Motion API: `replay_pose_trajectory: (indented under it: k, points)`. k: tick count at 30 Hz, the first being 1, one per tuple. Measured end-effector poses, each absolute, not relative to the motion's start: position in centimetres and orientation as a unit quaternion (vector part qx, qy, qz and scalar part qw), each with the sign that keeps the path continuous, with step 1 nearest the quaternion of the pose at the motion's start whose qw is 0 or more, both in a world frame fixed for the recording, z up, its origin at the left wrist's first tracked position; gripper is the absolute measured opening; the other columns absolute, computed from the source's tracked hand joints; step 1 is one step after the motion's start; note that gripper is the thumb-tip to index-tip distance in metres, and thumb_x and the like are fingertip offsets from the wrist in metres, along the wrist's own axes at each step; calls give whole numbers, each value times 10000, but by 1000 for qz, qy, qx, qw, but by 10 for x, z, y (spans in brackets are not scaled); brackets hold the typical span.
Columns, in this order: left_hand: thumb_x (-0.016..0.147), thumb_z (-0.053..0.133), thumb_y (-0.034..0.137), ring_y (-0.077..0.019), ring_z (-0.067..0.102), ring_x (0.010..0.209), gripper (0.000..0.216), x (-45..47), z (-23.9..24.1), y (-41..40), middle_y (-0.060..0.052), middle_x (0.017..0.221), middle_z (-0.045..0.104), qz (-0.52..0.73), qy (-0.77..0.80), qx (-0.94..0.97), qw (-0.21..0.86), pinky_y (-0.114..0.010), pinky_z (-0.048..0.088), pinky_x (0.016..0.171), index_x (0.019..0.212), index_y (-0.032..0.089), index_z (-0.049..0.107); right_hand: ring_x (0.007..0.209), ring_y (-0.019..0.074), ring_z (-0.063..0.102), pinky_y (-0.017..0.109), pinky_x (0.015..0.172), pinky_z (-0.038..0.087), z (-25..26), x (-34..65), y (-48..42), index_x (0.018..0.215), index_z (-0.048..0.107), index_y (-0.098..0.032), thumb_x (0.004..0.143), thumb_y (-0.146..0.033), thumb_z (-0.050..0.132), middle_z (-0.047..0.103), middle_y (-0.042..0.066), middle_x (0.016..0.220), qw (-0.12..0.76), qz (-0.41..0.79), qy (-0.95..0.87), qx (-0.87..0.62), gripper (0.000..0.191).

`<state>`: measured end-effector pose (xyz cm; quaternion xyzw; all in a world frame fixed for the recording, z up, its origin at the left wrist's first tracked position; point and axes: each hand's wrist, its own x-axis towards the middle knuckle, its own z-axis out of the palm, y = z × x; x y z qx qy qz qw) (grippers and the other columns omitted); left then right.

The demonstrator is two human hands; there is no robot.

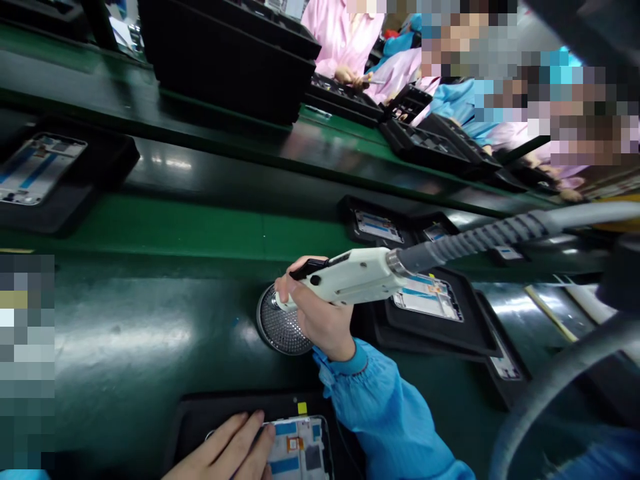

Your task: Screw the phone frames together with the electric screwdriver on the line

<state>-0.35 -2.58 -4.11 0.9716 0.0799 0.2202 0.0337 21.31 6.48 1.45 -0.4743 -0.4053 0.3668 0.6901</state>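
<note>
Head: right fingers around screwdriver

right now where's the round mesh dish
Head view, centre: the round mesh dish lies on the green bench, under the screwdriver tip in the right hand, left of a black tray.

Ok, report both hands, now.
Right hand shut on electric screwdriver, tip at round mesh dish. Left hand flat on phone frame in black tray. Second tray beside right hand.
</note>
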Motion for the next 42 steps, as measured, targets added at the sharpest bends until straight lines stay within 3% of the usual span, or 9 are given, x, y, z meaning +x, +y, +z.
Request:
replay_pose_trajectory:
  k: [4,9,13,20,42]
  points:
    - [917,582,277,-169,683,1017,133,-6,-32,-15,23,1118,738,231,65,971,19,-299,495,908,993,227,679,525,120,563,323,559,488,31,213,60,955,640,-238,770,-177,671,590,-58,596,694,361,-423,-457,197]
    - [919,572,377,-300,645,1148,326,-7,-7,-16,-138,1216,691,186,64,979,46,-411,461,1015,1102,122,663,538,118,545,364,642,497,82,219,7,917,692,-252,778,-186,695,562,-40,605,693,336,-448,-454,153]
    - [924,564,364,-382,601,1205,381,-7,-4,-18,-230,1268,639,183,67,978,70,-479,436,1060,1124,50,647,565,110,558,383,674,508,88,207,-41,986,682,-271,810,-191,685,557,-31,703,659,366,-432,-495,194]
    - [893,601,366,-389,623,1166,396,-6,-13,-20,-227,1231,659,193,56,978,55,-499,457,1035,1123,46,634,585,106,543,356,654,496,51,184,-67,1060,661,-263,840,-167,636,532,-35,708,642,375,-449,-495,242]
    - [872,573,279,-364,662,1108,323,-1,-5,-23,-223,1172,694,207,59,975,59,-480,515,968,1062,48,695,604,113,551,370,692,504,57,173,-62,1051,648,-263,841,-147,604,539,-34,727,592,391,-462,-533,244]
